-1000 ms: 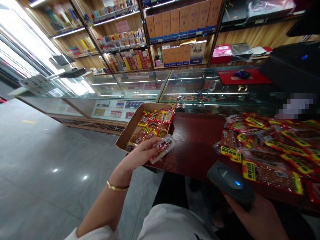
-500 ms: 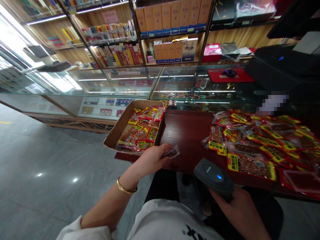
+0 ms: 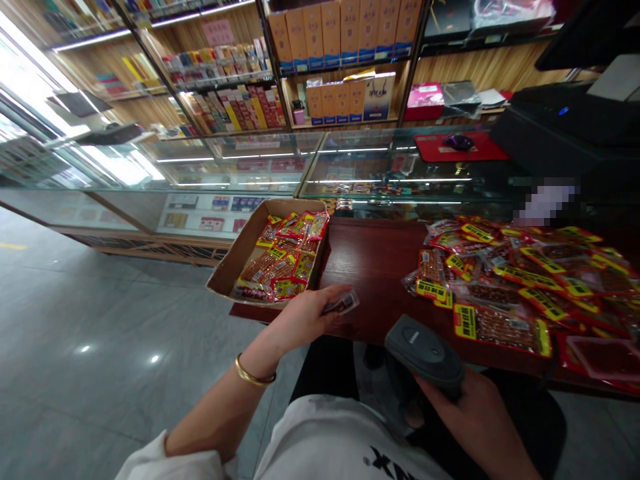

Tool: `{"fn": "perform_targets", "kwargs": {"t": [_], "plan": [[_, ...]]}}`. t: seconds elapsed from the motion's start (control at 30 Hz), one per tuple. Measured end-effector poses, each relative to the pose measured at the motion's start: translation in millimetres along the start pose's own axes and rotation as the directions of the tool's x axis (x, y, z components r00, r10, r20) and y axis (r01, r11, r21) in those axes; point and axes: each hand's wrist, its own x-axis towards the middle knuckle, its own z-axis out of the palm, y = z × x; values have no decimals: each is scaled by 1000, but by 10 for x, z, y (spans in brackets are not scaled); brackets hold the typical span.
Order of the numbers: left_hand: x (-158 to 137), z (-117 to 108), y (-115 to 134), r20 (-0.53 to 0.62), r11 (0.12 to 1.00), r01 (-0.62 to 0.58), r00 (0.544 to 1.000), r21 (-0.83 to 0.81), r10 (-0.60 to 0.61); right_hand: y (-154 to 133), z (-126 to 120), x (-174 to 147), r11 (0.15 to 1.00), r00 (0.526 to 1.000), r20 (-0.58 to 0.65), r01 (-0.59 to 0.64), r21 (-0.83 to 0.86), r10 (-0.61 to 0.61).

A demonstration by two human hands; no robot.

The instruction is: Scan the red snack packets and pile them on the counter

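Observation:
A clear-wrapped snack packet (image 3: 346,303) is pinched in my left hand (image 3: 311,316), just above the front edge of the dark red table (image 3: 365,260). My right hand (image 3: 475,413) is wrapped round the handle of a dark grey barcode scanner (image 3: 425,352), whose head points toward the packet. To the left of the packet stands an open cardboard box (image 3: 231,267) with several red and yellow snack packets (image 3: 280,260) in it. A wide heap of similar snack packets (image 3: 510,277) lies on the table to the right, beyond the scanner.
Glass display counters (image 3: 370,163) run behind the table. On them are a red mouse pad (image 3: 435,150) with a mouse (image 3: 459,142) and a black machine (image 3: 555,133) at the right. Shelves of boxed goods (image 3: 340,33) line the wall. Grey floor tiles (image 3: 110,333) extend to the left.
The blue light on the scanner has gone out, and the scanner has shifted very slightly. My left hand keeps the packet in nearly the same place.

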Motion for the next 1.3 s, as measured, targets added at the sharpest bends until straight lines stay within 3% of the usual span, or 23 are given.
{"fn": "perform_targets", "kwargs": {"t": [0.13,0.3,0.43,0.5,0.6,0.73,0.8,0.9,1.0,1.13,1.23,1.3], "plan": [[70,92,26,5,996,13,1000,-86,-12,-44,-33,-26,999,999,-51,-12,45,15],[460,484,51,47,954,20,999,-299,-6,-40,-168,-90,994,989,-143,-17,104,32],[925,811,309,52,917,-155,981,-369,186,201,-272,-292,987,957,-262,-96,129,127],[1172,942,533,27,901,-297,947,-316,321,330,-305,-415,981,936,-307,-131,145,171],[1580,1153,887,-20,869,-482,875,-108,483,436,-340,-553,969,909,-344,-191,154,234],[2109,1515,1208,-22,741,-629,759,234,651,426,-372,-608,967,899,-357,-217,133,251],[2275,1682,1271,19,690,-629,744,359,668,406,-378,-604,970,900,-363,-214,113,241],[2293,1788,1257,40,703,-595,774,389,632,410,-366,-605,974,905,-359,-210,90,228],[2005,1604,1137,-58,741,-602,764,299,643,481,-325,-635,975,912,-345,-209,69,220],[1306,954,824,-300,797,-563,738,220,604,635,-233,-600,982,928,-331,-186,-15,170],[765,324,416,-466,899,-366,769,242,438,645,-157,-456,986,957,-246,-165,-30,152],[473,-98,37,-534,955,-117,807,272,251,560,-117,-343,988,965,-220,-152,-11,146]]}}
